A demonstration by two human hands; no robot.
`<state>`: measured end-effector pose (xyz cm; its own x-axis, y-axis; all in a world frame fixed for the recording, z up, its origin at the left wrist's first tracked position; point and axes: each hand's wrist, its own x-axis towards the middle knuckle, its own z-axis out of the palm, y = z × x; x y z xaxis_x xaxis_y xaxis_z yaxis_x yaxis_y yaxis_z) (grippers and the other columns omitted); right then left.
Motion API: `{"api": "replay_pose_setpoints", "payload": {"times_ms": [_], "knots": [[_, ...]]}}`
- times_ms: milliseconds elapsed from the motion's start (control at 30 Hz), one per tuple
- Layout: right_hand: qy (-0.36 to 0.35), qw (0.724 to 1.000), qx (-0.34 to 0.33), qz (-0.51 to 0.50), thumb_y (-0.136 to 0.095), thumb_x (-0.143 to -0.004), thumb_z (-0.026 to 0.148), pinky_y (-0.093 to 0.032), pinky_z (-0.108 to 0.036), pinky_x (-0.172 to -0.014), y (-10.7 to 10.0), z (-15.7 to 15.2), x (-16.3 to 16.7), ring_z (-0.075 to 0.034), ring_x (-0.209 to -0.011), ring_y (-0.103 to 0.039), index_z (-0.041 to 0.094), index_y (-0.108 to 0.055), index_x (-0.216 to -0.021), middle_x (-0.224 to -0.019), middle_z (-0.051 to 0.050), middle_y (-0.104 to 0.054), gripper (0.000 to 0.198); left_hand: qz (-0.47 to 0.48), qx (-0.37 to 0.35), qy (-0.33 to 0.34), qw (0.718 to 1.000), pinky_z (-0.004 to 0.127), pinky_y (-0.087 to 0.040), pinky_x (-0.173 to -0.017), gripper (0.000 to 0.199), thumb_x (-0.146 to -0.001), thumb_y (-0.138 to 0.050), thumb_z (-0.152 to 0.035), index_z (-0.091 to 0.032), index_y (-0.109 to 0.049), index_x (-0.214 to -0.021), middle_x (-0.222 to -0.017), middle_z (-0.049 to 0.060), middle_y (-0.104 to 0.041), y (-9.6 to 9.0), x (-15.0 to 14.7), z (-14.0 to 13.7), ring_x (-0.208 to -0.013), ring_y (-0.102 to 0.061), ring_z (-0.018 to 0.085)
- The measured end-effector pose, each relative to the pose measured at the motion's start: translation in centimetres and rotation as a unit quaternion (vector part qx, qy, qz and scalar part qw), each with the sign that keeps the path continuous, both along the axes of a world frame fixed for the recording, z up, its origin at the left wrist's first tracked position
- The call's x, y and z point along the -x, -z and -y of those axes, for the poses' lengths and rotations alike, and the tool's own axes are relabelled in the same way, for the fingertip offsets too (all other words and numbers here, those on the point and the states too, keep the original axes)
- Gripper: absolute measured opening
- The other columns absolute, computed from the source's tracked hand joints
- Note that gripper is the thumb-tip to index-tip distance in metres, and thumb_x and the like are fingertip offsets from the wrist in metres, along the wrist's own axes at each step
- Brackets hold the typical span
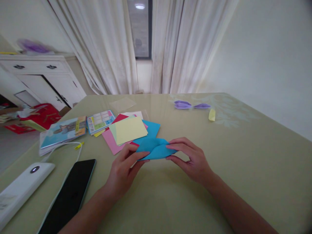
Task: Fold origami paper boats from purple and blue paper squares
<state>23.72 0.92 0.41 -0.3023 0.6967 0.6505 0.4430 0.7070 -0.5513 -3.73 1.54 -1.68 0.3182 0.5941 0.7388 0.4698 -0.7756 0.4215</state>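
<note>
A blue sheet of folded paper is held up above the table between both hands, with its upper layers bulging apart near the middle. My left hand pinches its left end, thumb below and fingers on top. At the right end, my right hand grips it the same way. Just behind lies a loose pile of coloured paper, topped by a pale yellow sheet, with a flat blue sheet and a pink sheet partly covered beneath.
Purple folded paper pieces and a small yellow folded piece lie at the table's far right. On the left are a magazine, a printed packet, a black tablet-like device, a white device and a white cable.
</note>
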Motion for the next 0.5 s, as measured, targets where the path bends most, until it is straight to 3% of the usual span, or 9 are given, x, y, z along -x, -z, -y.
{"api": "replay_pose_setpoints", "payload": {"times_ms": [200, 367, 500], "knots": [[-0.019, 1.000, -0.008, 0.024, -0.078, -0.099, 0.026, -0.066, -0.034, -0.086, 0.2, 0.0, -0.1, -0.022, -0.097, -0.075, 0.032, -0.079, -0.123, -0.111, -0.008, -0.074, 0.025, -0.021, -0.042, -0.005, 0.999, 0.024, -0.062, -0.076, 0.015, -0.104, -0.069, -0.023, -0.020, -0.080, -0.115, -0.107, 0.006, -0.070, 0.2, 0.5, 0.0, -0.093, -0.074, 0.016], [-0.024, 0.997, -0.005, 0.068, -0.075, -0.101, 0.025, -0.064, -0.033, -0.088, 0.3, 0.0, -0.2, -0.023, -0.103, -0.073, 0.029, -0.072, -0.136, -0.118, -0.011, -0.071, 0.036, -0.026, -0.049, 0.005, 0.998, 0.024, -0.064, -0.081, 0.020, -0.104, -0.067, -0.017, -0.021, -0.080, -0.119, -0.112, 0.007, -0.076, 0.7, 0.9, 0.1, -0.095, -0.078, 0.017], [-0.026, 0.996, -0.022, 0.084, -0.068, -0.101, 0.016, -0.063, -0.031, -0.087, 0.5, 0.1, -0.2, -0.022, -0.102, -0.072, 0.024, -0.076, -0.125, -0.116, -0.011, -0.068, 0.026, -0.052, -0.075, -0.005, 0.996, 0.025, -0.063, -0.086, 0.026, -0.104, -0.065, -0.013, -0.021, -0.078, -0.126, -0.117, 0.008, -0.075, 1.2, 1.1, 0.2, -0.100, -0.077, 0.017]]}}
